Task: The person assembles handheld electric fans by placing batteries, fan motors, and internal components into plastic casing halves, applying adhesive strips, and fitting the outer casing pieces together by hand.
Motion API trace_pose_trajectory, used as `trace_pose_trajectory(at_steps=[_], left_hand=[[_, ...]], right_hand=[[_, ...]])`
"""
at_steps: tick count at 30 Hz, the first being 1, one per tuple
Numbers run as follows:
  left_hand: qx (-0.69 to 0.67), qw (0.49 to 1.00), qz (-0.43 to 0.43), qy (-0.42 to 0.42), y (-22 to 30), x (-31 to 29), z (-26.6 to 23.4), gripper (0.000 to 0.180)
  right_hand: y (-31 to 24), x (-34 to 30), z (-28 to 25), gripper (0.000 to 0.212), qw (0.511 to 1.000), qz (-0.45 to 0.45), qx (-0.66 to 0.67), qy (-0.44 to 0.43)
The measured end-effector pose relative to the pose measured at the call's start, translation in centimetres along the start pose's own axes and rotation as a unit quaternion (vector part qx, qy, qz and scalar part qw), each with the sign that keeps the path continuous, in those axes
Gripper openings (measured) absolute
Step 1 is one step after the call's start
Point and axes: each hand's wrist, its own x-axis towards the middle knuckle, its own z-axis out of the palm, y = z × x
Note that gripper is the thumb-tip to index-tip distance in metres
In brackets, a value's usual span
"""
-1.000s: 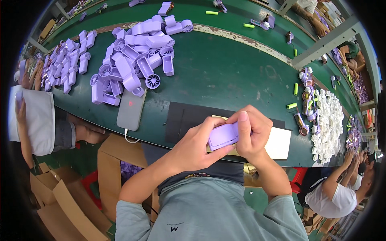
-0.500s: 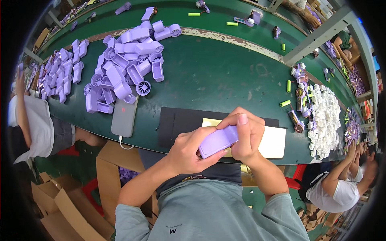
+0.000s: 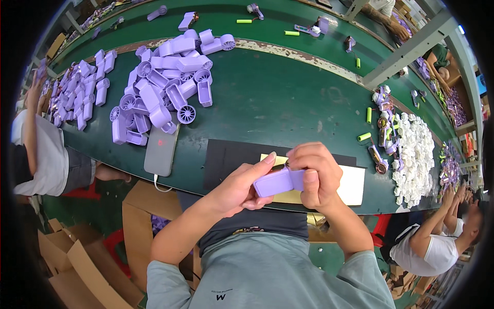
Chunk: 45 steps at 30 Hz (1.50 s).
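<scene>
One long green desk [image 3: 288, 87] carries everything near the hands, with a black mat [image 3: 218, 159] at its near edge. Left of the mat and farther off rises a heap of purple housings [image 3: 150, 96]; well to its right spreads a pile of white parts [image 3: 413, 159]. Pale sheets [image 3: 352, 185] lie over the mat's right half, and a flat grey device [image 3: 161, 153] rests just left of it. Above the mat's near side, the left hand [image 3: 231, 188] has its grip closed around one end of a purple casing [image 3: 275, 184], while the right hand [image 3: 319, 177] grips the other end. Something dark, perhaps an inner part, shows at the casing's upper edge, mostly hidden by fingers. Smallest, green cylinders [image 3: 369, 115] lie right of the mat, beside the white parts.
</scene>
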Motion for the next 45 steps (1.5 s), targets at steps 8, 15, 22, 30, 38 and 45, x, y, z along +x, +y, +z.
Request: trace_pose_trajectory(at_steps=[8,15,22,30,38,45], left_hand=[[0.599,0.645,0.433,0.191,-2.7,1.1,2.0,0.058],[0.643,0.550,0.513,0.143,-2.5,1.6,1.6,0.062],[0.602,0.591,0.504,0.184,-2.2,1.7,1.4,0.058],[0.681,0.472,0.530,0.181,1.0,1.3,-0.7,0.057],[0.758,0.388,0.498,0.165,3.4,3.2,-1.7,0.051],[0.771,0.350,0.492,0.201,6.1,4.9,-2.1,0.049]], right_hand=[[-1.0,0.3,0.3,0.020,0.994,0.083,0.030,0.066],[-1.4,0.5,0.2,0.042,0.994,0.084,0.003,0.076],[-0.7,1.2,0.0,0.034,0.994,0.089,0.017,0.068],[0.9,1.6,-3.5,0.051,0.888,0.394,0.185,-0.149],[5.4,3.8,-4.2,0.035,0.773,0.517,0.321,-0.179],[9.6,6.8,-4.2,0.027,0.726,0.555,0.357,-0.195]])
